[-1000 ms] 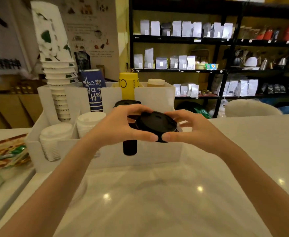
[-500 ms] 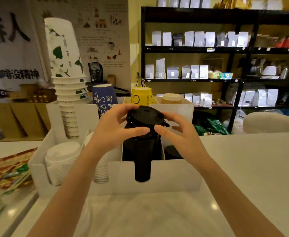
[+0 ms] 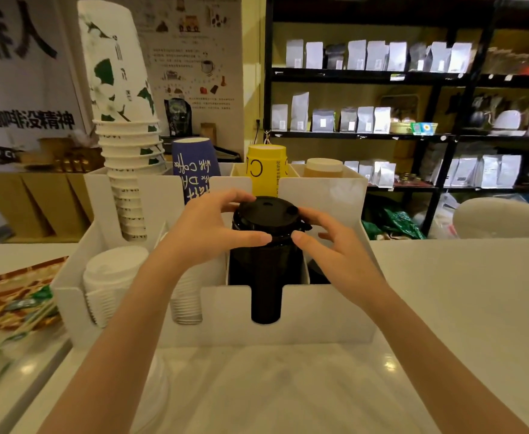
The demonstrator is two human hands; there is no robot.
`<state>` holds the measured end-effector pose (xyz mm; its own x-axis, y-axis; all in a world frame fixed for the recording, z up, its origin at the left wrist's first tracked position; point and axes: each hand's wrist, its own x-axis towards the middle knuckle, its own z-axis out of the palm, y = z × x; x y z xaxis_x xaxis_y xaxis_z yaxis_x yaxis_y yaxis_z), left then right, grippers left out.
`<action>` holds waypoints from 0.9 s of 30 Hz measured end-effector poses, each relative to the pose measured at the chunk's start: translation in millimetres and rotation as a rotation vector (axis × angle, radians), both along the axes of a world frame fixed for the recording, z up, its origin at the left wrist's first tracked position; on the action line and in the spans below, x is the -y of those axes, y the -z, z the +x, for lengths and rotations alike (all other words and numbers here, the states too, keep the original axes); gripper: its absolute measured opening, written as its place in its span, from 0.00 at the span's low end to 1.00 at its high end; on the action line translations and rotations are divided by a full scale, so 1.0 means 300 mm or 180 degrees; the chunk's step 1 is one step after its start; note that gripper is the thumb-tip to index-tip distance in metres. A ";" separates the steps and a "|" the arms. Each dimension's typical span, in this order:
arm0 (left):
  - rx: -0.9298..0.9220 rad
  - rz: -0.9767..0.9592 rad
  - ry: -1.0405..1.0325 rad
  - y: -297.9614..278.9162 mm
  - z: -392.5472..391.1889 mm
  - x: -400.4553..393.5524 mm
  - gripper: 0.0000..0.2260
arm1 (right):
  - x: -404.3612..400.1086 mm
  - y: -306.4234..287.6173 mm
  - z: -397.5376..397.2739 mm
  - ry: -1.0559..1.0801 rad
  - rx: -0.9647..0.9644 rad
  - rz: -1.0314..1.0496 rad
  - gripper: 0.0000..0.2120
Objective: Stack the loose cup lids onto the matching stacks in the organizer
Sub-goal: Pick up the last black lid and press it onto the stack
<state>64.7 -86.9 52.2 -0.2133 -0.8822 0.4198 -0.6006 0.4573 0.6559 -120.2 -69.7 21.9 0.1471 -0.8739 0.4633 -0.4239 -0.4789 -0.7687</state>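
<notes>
— Near us on the counter (image 3: pixel 444 308) sits the white organizer (image 3: pixel 288 314). Where do we stand?

— Both hands are on the black lid (image 3: pixel 267 216) atop the black stack (image 3: pixel 266 267) in the third front compartment. Our left hand (image 3: pixel 206 233) has its grip half closed on the rim, thumb in front, fingers behind; our right hand (image 3: pixel 335 245) touches the other edge with its thumb, other fingers spread loose.

— How do we finish well?

— We judge it needs centring, then an even press down so it nests flat, not tilted.

— The count?

— Two white lid stacks (image 3: pixel 112 283), one black stack. Behind, one tall white cup stack (image 3: pixel 125 151), one blue cup (image 3: pixel 194 167), one yellow (image 3: pixel 266 167), one tan (image 3: pixel 324 167).
</notes>
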 end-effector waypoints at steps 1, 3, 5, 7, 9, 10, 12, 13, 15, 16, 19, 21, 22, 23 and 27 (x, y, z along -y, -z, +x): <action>0.0003 0.0018 0.0012 0.001 -0.001 0.000 0.25 | -0.002 0.002 0.000 0.0055 0.0001 -0.0045 0.21; 0.0002 0.0039 0.0030 0.003 -0.004 0.001 0.24 | -0.002 0.005 0.001 0.0121 -0.0022 -0.0131 0.21; 0.0015 0.0049 0.0023 0.005 -0.005 0.001 0.24 | -0.002 0.010 0.001 0.0108 -0.0121 -0.0194 0.21; 0.0039 0.0041 -0.0012 0.004 -0.006 -0.002 0.24 | 0.002 0.016 0.000 0.0089 -0.0227 -0.0227 0.21; 0.0123 -0.0040 -0.0110 0.004 -0.012 -0.010 0.25 | 0.006 0.020 -0.002 0.0063 -0.0326 -0.0202 0.22; 0.0202 -0.0125 -0.0190 0.004 -0.018 -0.015 0.26 | 0.007 0.019 -0.002 0.0032 -0.0350 -0.0168 0.23; 0.0401 -0.0331 -0.0382 0.005 -0.039 -0.027 0.27 | 0.011 0.020 0.001 -0.0053 -0.0336 -0.0100 0.23; 0.0493 -0.0414 -0.0484 0.007 -0.051 -0.033 0.27 | 0.014 0.021 0.003 -0.0085 -0.0332 -0.0076 0.23; 0.0645 -0.0528 -0.0692 0.012 -0.074 -0.043 0.28 | 0.028 0.030 0.006 -0.0090 -0.0366 -0.0066 0.24; 0.0708 -0.0574 -0.0787 0.015 -0.082 -0.046 0.28 | 0.034 0.036 0.007 -0.0079 -0.0393 -0.0060 0.24; 0.0888 -0.0595 -0.0976 0.022 -0.093 -0.053 0.29 | 0.042 0.050 0.011 -0.0091 -0.0424 -0.0054 0.24; 0.0998 -0.0563 -0.1014 0.026 -0.096 -0.056 0.29 | 0.046 0.056 0.013 -0.0084 -0.0444 -0.0107 0.24; 0.1022 -0.0557 -0.1016 0.027 -0.096 -0.057 0.29 | 0.047 0.058 0.013 -0.0064 -0.0458 -0.0137 0.24; 0.1018 -0.0550 -0.1012 0.027 -0.096 -0.059 0.29 | 0.050 0.060 0.012 -0.0037 -0.0467 -0.0162 0.24; 0.0926 -0.0524 -0.0987 0.026 -0.088 -0.052 0.28 | 0.055 0.068 0.010 0.0059 -0.0446 -0.0179 0.25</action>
